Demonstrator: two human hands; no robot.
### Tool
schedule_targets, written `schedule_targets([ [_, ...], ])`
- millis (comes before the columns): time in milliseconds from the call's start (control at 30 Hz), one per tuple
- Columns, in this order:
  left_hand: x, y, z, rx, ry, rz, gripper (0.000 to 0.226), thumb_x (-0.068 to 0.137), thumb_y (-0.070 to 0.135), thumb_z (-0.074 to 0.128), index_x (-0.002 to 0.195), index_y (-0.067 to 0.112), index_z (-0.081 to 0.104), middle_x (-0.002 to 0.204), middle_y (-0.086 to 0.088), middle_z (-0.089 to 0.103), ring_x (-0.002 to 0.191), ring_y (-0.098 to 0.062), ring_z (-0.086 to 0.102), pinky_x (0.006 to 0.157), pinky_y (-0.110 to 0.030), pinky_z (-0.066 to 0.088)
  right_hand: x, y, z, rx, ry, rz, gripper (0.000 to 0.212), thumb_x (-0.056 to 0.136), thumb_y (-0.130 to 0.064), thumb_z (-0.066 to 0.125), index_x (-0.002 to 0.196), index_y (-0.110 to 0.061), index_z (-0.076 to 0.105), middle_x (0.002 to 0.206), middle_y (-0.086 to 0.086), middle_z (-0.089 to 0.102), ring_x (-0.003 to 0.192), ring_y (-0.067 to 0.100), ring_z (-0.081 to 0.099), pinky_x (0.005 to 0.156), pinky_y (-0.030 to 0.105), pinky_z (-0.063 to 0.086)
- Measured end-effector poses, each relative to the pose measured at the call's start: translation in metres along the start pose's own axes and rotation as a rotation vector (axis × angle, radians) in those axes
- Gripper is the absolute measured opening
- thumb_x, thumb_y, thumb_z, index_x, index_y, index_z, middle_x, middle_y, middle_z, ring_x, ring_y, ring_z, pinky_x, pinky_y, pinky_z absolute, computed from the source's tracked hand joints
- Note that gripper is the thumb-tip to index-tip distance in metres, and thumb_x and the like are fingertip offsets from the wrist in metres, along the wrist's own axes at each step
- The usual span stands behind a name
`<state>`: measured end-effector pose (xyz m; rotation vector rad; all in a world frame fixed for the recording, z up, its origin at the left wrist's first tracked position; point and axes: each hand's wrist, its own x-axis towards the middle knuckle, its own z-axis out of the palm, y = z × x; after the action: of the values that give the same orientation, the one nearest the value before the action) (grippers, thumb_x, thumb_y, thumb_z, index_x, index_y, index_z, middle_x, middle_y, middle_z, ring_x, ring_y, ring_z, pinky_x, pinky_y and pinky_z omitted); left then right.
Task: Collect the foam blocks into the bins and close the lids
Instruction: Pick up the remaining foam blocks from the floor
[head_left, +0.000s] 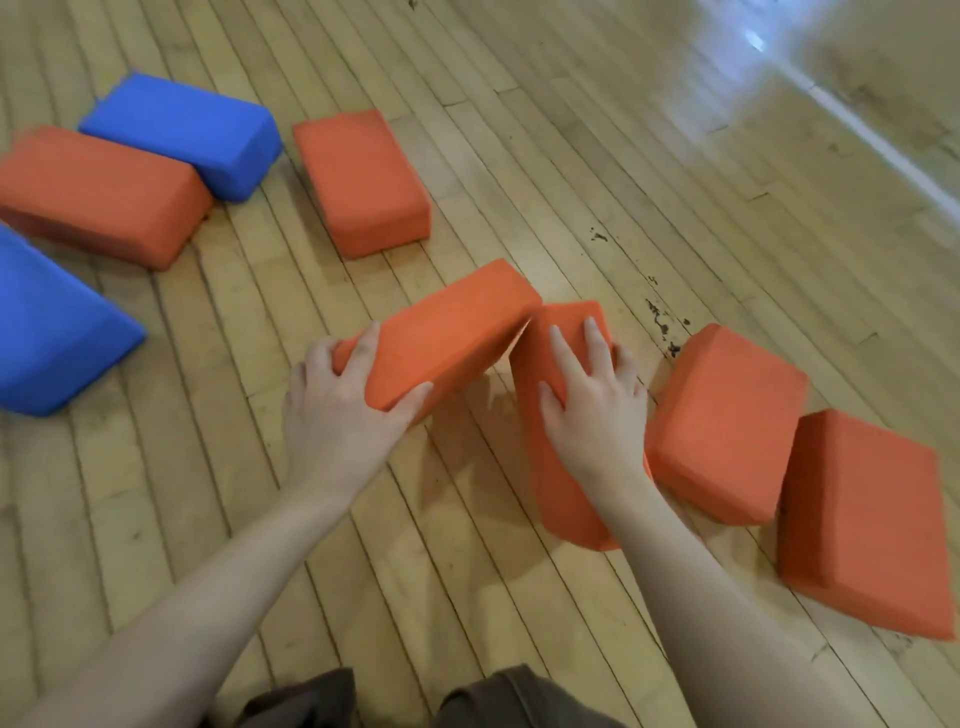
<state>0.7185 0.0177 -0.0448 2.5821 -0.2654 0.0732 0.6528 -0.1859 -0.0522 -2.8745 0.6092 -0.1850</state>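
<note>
Orange and blue foam blocks lie scattered on a wooden floor. My left hand (343, 400) grips the near end of an orange block (452, 327), thumb on one side and fingers on the other, with its far end raised. My right hand (592, 395) lies on top of a second orange block (558, 483) that stands on its long side, fingers spread over it and thumb down its left face. The two blocks touch at their far ends. No bin is in view.
Two more orange blocks (727, 421) (872, 525) lean to the right. Further back lie an orange block (363, 182), another orange block (98, 197) and a blue block (187, 130). A second blue block (47, 332) sits at the left edge. A white floor line (883, 150) crosses at top right.
</note>
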Motion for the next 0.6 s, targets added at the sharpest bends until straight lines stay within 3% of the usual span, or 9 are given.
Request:
schedule_targets([
  [133,0.002,-0.028,-0.057,0.07,0.163,-0.083,0.069,0.078,0.059,0.06,0.138,0.027,0.045,0.127,-0.015,0.04,0.114,-0.033,0.039,0.093,-0.046,0.04,0.02,-0.076,-0.011,0.177,0.038,-0.154,0.053,0.09,-0.028,0.055,0.141,-0.029,0.041,0.153,0.009,0.029,0.134,0.043,0.025,0.094,0.055,0.034],
  [300,-0.021,-0.085,-0.156,0.152,0.453,-0.27,0.067,0.074,0.061,0.051,0.13,0.025,0.054,0.117,-0.019,0.045,0.105,-0.039,0.048,0.087,-0.05,0.046,0.024,-0.205,-0.029,0.386,0.074,-0.456,0.052,0.081,-0.025,0.066,0.131,-0.028,0.054,0.146,0.008,0.041,0.126,0.044,0.036,0.09,0.057,0.041],
  [600,-0.13,-0.195,-0.297,0.322,0.779,-0.623,0.062,0.078,0.057,0.052,0.13,0.024,0.054,0.116,-0.021,0.045,0.1,-0.04,0.047,0.086,-0.051,0.044,-0.078,-0.423,-0.045,0.647,-0.038,-0.913,0.049,0.074,-0.024,0.067,0.123,-0.021,0.062,0.138,0.009,0.049,0.122,0.04,0.042,0.091,0.053,0.042],
])
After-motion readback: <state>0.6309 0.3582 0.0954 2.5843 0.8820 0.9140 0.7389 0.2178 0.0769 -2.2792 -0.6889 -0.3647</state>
